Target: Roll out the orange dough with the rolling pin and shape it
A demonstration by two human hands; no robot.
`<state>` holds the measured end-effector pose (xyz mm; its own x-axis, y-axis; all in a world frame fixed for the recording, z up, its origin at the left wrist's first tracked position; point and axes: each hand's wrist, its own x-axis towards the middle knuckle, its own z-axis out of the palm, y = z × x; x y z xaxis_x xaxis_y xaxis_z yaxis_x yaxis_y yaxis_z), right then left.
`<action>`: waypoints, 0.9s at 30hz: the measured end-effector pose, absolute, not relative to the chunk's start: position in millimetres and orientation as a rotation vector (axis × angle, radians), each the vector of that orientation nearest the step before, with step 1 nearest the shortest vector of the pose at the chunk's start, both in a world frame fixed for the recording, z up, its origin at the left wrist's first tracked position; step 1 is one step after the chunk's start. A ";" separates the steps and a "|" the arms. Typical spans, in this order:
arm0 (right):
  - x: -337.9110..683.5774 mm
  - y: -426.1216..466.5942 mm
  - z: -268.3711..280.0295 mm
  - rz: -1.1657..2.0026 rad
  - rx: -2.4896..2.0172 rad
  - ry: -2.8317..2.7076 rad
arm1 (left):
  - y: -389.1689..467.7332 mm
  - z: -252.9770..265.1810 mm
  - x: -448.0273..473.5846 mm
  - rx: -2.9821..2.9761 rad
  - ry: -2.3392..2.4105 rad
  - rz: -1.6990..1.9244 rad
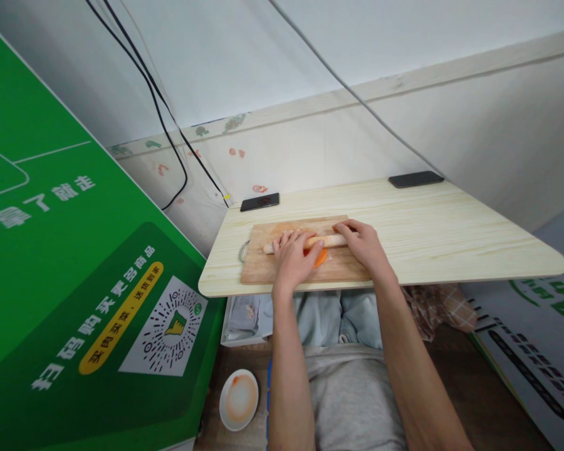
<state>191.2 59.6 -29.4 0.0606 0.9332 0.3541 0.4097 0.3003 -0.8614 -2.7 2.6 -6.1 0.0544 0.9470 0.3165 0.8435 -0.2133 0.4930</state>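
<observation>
A wooden rolling pin (331, 240) lies across a wooden cutting board (263, 269). My left hand (295, 255) rests over its left part, fingers curved across the wood and the thumb beside it. At the right end, my right hand (364, 241) is closed on the pin with bent fingers. Under and just in front of the pin is a flat orange piece that looks like dough (318, 257), partly covered by my left hand. Whitish, floury smears mark the board around it.
The board lies on a narrow pale wooden table (451, 238) against the wall. Phones lie at the back left (260, 202) and back right (416, 180). A stained white bowl (239, 399) stands below at left, near a white box (230, 332). A green panel (98, 250) flanks the left.
</observation>
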 end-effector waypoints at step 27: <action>190.9 60.7 -29.5 0.650 -1.273 -1.527 | 1.9 -5.4 -2.0 2.136 1.842 0.918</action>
<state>190.9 60.7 -29.5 0.0576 0.9349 0.3502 0.3957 0.3006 -0.8678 -2.0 1.9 -5.4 0.0447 0.9414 0.3343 0.8335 -0.2196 0.5070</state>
